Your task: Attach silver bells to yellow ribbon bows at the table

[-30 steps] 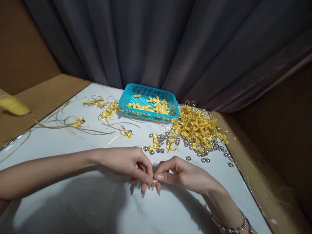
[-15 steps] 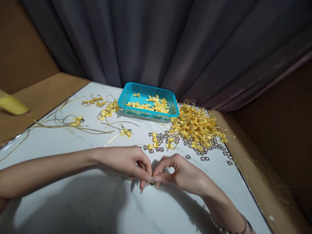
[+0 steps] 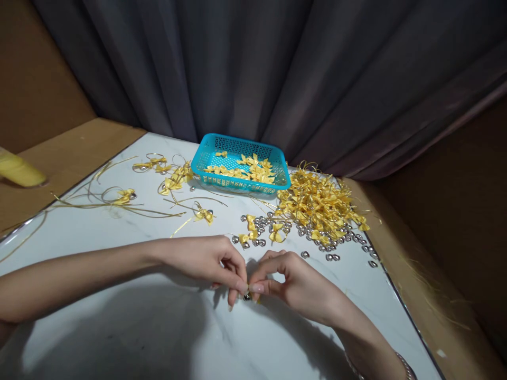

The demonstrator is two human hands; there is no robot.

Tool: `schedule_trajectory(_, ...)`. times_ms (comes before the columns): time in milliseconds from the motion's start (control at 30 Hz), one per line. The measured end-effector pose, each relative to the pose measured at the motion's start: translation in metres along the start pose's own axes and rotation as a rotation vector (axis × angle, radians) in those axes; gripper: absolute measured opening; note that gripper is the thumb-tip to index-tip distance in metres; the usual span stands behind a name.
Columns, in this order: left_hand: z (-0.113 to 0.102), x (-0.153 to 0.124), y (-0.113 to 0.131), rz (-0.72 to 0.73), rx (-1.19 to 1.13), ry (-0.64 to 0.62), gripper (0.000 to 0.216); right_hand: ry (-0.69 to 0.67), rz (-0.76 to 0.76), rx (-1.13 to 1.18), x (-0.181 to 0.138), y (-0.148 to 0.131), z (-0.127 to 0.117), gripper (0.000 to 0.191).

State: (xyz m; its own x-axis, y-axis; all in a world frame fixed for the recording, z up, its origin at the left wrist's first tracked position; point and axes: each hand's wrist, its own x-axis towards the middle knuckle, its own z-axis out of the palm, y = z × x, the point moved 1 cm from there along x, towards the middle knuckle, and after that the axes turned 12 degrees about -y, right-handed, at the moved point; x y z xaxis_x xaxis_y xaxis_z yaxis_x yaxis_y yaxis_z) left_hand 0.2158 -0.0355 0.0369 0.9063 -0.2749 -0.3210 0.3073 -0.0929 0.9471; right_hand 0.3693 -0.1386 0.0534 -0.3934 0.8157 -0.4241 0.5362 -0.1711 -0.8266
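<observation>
My left hand (image 3: 216, 268) and my right hand (image 3: 295, 285) meet low over the table, thumbs and index fingers pinched together tip to tip. Between the fingertips is a small yellow ribbon bow, mostly hidden by the fingers, with a shiny silver charm (image 3: 246, 296) showing just below. A bit of yellow peeks out under the right fingers. Just beyond the hands lie loose yellow bows (image 3: 276, 233) and several silver charms (image 3: 260, 243).
A blue plastic basket (image 3: 241, 183) with yellow bows inside stands at the back of the white marbled table (image 3: 233, 348). Right of it is a heap of yellow bows (image 3: 317, 200). Gold cords (image 3: 130, 207) trail across the left side. A yellow roll (image 3: 19, 170) sits far left.
The right hand has shifted very slightly, and a little more of the silver charm and yellow ribbon shows between the fingertips. The pinch stays in place.
</observation>
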Motion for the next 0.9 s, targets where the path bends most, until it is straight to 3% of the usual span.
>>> schedule_trajectory(267,0.0,-0.001,0.0,-0.022,0.08,0.041,0.019,0.083,0.024,-0.072,-0.001,-0.001,0.001,0.02)
schedule_trajectory(400,-0.003,0.001,-0.006,-0.068,0.144,0.201,0.022,0.241,0.014,-0.167,-0.014,-0.005,0.0,0.022)
schedule_trajectory(533,0.007,0.009,-0.029,-0.096,0.322,0.348,0.026,0.324,0.049,-0.14,-0.038,0.001,-0.004,0.019)
schedule_trajectory(733,0.03,0.025,-0.046,-0.066,0.554,0.364,0.016,0.235,0.19,0.12,-0.059,0.019,0.002,0.02)
schedule_trajectory(900,0.032,0.027,-0.039,-0.044,0.497,0.336,0.012,0.147,0.164,0.209,-0.049,0.021,0.019,0.017)
